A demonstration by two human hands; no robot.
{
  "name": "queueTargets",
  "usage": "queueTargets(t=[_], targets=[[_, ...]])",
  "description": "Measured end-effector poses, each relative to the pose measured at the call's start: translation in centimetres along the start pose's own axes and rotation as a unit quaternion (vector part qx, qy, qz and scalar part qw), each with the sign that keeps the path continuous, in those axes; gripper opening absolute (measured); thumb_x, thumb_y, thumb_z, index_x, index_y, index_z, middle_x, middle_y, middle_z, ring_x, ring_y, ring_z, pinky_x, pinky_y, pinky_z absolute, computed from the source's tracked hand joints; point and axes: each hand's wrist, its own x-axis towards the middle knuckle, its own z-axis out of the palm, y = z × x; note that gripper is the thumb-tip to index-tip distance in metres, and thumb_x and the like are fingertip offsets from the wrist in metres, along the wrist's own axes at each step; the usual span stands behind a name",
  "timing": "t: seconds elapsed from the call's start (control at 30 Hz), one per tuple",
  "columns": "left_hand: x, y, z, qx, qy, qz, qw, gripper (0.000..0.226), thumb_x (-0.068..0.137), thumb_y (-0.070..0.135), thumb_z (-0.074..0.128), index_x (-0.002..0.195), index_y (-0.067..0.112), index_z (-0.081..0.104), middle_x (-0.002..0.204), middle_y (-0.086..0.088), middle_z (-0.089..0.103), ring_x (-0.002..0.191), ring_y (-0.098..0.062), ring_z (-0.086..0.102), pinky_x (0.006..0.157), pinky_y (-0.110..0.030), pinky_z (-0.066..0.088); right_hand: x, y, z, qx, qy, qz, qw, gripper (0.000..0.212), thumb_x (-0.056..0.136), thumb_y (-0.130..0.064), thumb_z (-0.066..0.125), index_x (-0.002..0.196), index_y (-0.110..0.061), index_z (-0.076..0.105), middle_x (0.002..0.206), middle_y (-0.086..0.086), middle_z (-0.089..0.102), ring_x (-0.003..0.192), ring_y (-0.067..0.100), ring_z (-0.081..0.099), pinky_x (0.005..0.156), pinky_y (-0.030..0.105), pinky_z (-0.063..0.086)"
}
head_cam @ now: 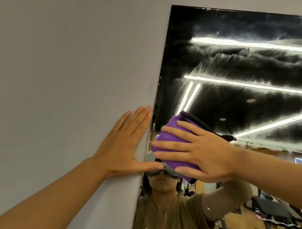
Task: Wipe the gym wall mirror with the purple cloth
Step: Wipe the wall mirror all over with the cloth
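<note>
The wall mirror [253, 69] fills the right side of the view, its left edge running down the middle. White smears and streaks cover its upper part. My right hand [198, 154] presses a folded purple cloth [170, 137] flat against the glass close to the left edge, fingers spread over it. My left hand [124, 145] lies flat on the grey wall [58, 67] beside the mirror, fingers together, thumb reaching across the mirror's edge. It holds nothing.
The mirror reflects a person in an olive T-shirt with a headset, my raised arm, a wooden floor and black gym benches [273, 220]. Ceiling light strips show in the upper glass.
</note>
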Motion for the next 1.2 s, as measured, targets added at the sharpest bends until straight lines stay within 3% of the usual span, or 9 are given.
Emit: queueTargets(t=[0.07, 0.23, 0.43, 0.57, 0.63, 0.77, 0.83, 1.1, 1.2], targets=[[0.0, -0.1, 0.0, 0.006, 0.008, 0.004, 1.000, 0.119, 0.082, 0.090, 0.035, 0.161, 0.008, 0.001, 0.170, -0.003, -0.005, 0.155, -0.014, -0.009, 0.125, -0.032, -0.005, 1.3, 2.2, -0.6, 0.002, 0.008, 0.033, 0.999, 0.056, 0.105, -0.051, 0.026, 0.159, -0.035, 0.024, 0.166, -0.012, 0.019, 0.156, 0.020, 0.004, 0.126, 0.043, -0.004], [0.0, 0.0, 0.2, -0.001, 0.023, -0.004, 1.000, 0.119, 0.081, 0.089, 0.037, 0.161, 0.006, 0.005, 0.170, -0.005, -0.001, 0.156, -0.016, -0.005, 0.125, -0.035, -0.001, 4.7, 2.9, -0.9, 0.008, 0.100, 0.265, 0.959, 0.059, 0.103, -0.053, 0.019, 0.159, -0.033, 0.024, 0.165, -0.009, 0.021, 0.156, 0.024, 0.011, 0.125, 0.045, -0.001], [-0.1, 0.0, 0.1, -0.034, 0.007, -0.008, 0.999, 0.120, 0.080, 0.088, 0.037, 0.161, 0.006, 0.002, 0.169, -0.005, -0.006, 0.155, -0.014, -0.010, 0.125, -0.030, -0.006, 1.6, -2.9, 0.8, 0.000, 0.067, 0.099, 0.993, 0.055, 0.106, -0.047, 0.025, 0.158, -0.031, 0.029, 0.166, -0.009, 0.022, 0.156, 0.023, 0.005, 0.126, 0.050, 0.001], [-0.1, -0.2, -0.1, -0.031, -0.013, 0.002, 0.999, 0.128, 0.075, 0.091, 0.042, 0.161, 0.007, -0.003, 0.168, -0.004, -0.013, 0.153, -0.012, -0.018, 0.123, -0.027, -0.013, 0.7, -1.3, 0.3, -0.006, 0.014, 0.000, 1.000, 0.054, 0.107, -0.048, 0.025, 0.159, -0.033, 0.026, 0.165, -0.012, 0.021, 0.156, 0.019, 0.005, 0.126, 0.044, -0.005], [-0.2, -0.2, -0.3, -0.029, -0.022, 0.008, 0.999, 0.132, 0.072, 0.092, 0.044, 0.160, 0.008, -0.008, 0.167, -0.003, -0.018, 0.153, -0.012, -0.021, 0.123, -0.028, -0.014, 1.3, 1.0, -0.3, -0.005, 0.010, 0.022, 1.000, 0.053, 0.106, -0.048, 0.026, 0.158, -0.034, 0.027, 0.165, -0.011, 0.023, 0.156, 0.019, 0.007, 0.126, 0.043, -0.004], [-0.1, -0.2, -0.6, -0.046, -0.022, 0.003, 0.999, 0.135, 0.068, 0.094, 0.043, 0.158, 0.011, -0.014, 0.167, -0.002, -0.021, 0.153, -0.012, -0.021, 0.123, -0.030, -0.013, 2.8, 3.3, -0.9, -0.002, 0.090, 0.243, 0.966, 0.055, 0.106, -0.049, 0.020, 0.158, -0.033, 0.025, 0.165, -0.009, 0.022, 0.155, 0.023, 0.011, 0.126, 0.043, -0.002], [0.1, -0.1, -0.7, -0.062, -0.024, -0.001, 0.998, 0.134, 0.068, 0.093, 0.044, 0.157, 0.013, -0.016, 0.166, 0.001, -0.023, 0.152, -0.009, -0.022, 0.123, -0.028, -0.014, 3.3, 2.0, -0.5, -0.006, 0.106, 0.287, 0.952, 0.057, 0.106, -0.049, 0.016, 0.159, -0.031, 0.026, 0.165, -0.007, 0.023, 0.155, 0.026, 0.014, 0.125, 0.047, 0.003], [0.0, -0.3, -0.8, -0.060, -0.023, 0.027, 0.998, 0.116, 0.079, 0.086, 0.040, 0.161, 0.016, -0.003, 0.169, 0.001, -0.011, 0.153, -0.008, -0.018, 0.123, -0.028, -0.014, -2.7, -4.4, 0.9, -0.023, 0.031, 0.070, 0.997, 0.055, 0.107, -0.051, 0.024, 0.160, -0.034, 0.022, 0.167, -0.010, 0.019, 0.156, 0.023, 0.007, 0.126, 0.047, -0.002], [0.0, -0.2, -0.7, -0.044, -0.015, 0.056, 0.997, 0.104, 0.087, 0.081, 0.039, 0.162, 0.018, 0.003, 0.170, 0.001, -0.006, 0.154, -0.011, -0.013, 0.124, -0.030, -0.012, -2.5, -0.4, 0.3, -0.008, 0.027, 0.096, 0.995, 0.057, 0.106, -0.053, 0.023, 0.159, -0.035, 0.024, 0.166, -0.010, 0.019, 0.156, 0.023, 0.007, 0.126, 0.044, -0.004]])
